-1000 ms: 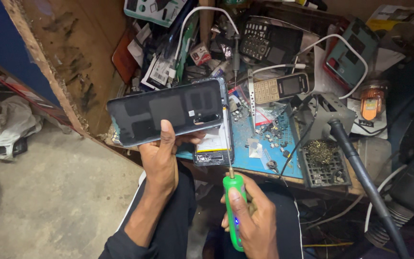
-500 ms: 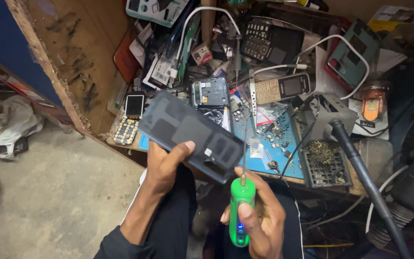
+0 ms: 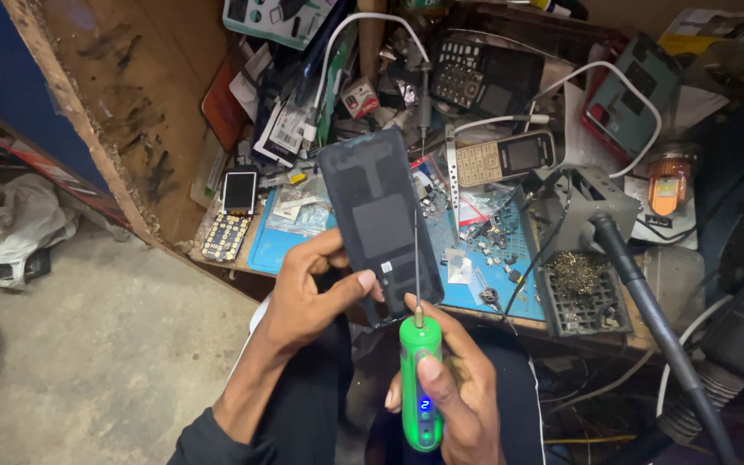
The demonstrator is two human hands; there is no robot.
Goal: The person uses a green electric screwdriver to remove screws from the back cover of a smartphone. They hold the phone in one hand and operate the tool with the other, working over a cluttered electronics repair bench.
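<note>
My left hand (image 3: 310,297) grips the lower end of a dark smartphone (image 3: 378,215), back side facing me, held nearly upright above the bench. My right hand (image 3: 456,392) is wrapped around a green electric screwdriver (image 3: 419,379) with a small lit blue display. Its thin metal bit points up along the phone's right edge, close to the lower right corner. My thumb rests on the screwdriver body.
A blue work mat (image 3: 475,258) with several loose screws lies on a cluttered wooden bench. Old keypad phones (image 3: 503,158), a small phone (image 3: 239,191), cables, a brass-wool tip cleaner (image 3: 580,288) and a black hose (image 3: 647,319) crowd the bench. Concrete floor (image 3: 88,344) lies left.
My left hand has turned the phone from lying across to nearly upright. The screwdriver has risen so its bit now runs along the phone's right edge.
</note>
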